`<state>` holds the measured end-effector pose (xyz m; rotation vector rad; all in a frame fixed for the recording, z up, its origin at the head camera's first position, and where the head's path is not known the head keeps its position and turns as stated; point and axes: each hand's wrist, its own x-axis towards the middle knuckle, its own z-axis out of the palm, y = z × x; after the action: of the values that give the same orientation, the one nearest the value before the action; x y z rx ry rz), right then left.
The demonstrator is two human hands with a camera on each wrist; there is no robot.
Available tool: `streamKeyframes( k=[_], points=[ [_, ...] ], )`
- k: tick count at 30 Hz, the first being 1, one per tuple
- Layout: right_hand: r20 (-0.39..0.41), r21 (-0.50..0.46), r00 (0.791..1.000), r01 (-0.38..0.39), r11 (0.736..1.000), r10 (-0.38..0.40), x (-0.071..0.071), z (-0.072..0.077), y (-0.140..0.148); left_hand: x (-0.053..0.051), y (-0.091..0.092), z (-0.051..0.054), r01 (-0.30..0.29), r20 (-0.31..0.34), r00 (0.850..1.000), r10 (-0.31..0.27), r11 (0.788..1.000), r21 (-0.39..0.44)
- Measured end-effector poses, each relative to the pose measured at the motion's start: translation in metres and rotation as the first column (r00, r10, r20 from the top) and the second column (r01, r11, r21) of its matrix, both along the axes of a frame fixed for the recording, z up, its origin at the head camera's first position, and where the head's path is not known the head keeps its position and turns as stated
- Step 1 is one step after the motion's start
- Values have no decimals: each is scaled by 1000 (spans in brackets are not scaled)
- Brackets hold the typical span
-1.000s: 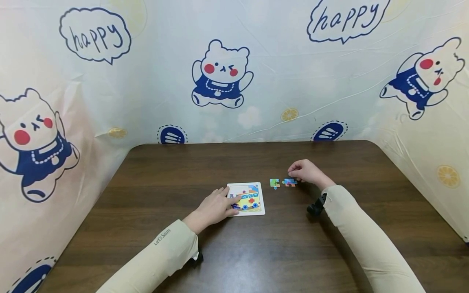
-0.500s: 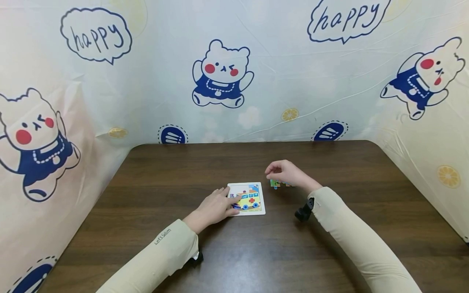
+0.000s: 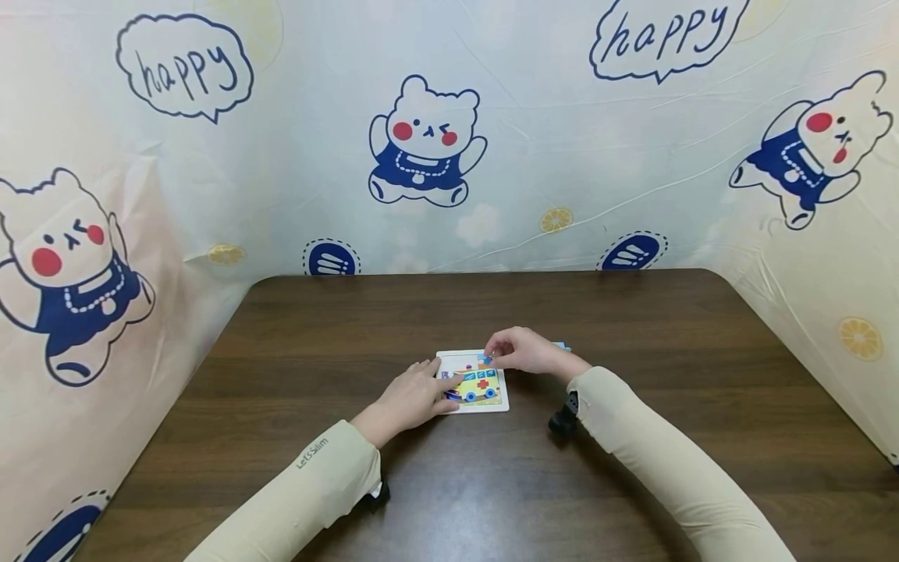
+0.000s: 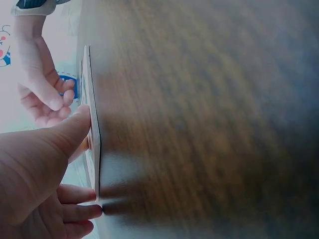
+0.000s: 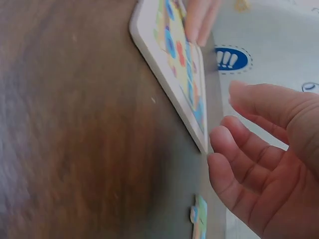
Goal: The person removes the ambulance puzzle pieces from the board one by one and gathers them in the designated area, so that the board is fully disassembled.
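Note:
A square white-framed puzzle board (image 3: 472, 411) with a yellow ambulance picture lies flat on the table. My left hand (image 3: 406, 402) rests over the board's left side, index finger stretched across the picture and thumb at the near edge; in the left wrist view the thumb (image 4: 79, 122) lies on the board's edge. My right hand (image 3: 527, 351) hovers at the board's far right corner, fingers loosely bent. The right wrist view shows nothing between its thumb (image 5: 249, 97) and fingers. A loose green puzzle piece (image 5: 201, 214) lies beside the board, hidden by the right hand in the head view.
A blue puzzle piece (image 3: 564, 345) shows partly behind the right wrist. The brown wooden table (image 3: 337, 320) reaches back to a printed cloth backdrop (image 3: 295, 156). A black wrist camera (image 3: 564, 417) hangs below the right cuff.
My right hand has moved left from beside the loose puzzle pieces, passing over them to the board's far right corner. The left hand and the board have stayed put.

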<state>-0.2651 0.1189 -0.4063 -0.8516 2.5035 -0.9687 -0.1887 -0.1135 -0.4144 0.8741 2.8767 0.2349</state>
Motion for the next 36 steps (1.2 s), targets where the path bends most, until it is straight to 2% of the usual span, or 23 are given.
streamKeyframes(
  k=[5, 17, 23, 29, 36],
  points=[
    [-10, 65, 999, -32, 997, 33, 0, -6, -7, 0, 0, -1, 12, -15, 1000, -12, 1000, -3],
    [36, 126, 999, 6, 992, -11, -1, -9, -17, 0, 0, 0, 19, -22, 1000, -19, 1000, -3],
    [6, 168, 999, 33, 985, -34, 1, -7, -19, -1, 0, -1, 20, -26, 999, -20, 1000, -7],
    [9, 159, 998, 60, 985, -62, 3, -8, -19, -1, 0, 1, 24, -19, 1000, -24, 1000, -6],
    [-1, 145, 999, 54, 988, -54, 3, -10, -19, -1, 0, 1, 20, -13, 1000, -20, 1000, -6]
  ],
)
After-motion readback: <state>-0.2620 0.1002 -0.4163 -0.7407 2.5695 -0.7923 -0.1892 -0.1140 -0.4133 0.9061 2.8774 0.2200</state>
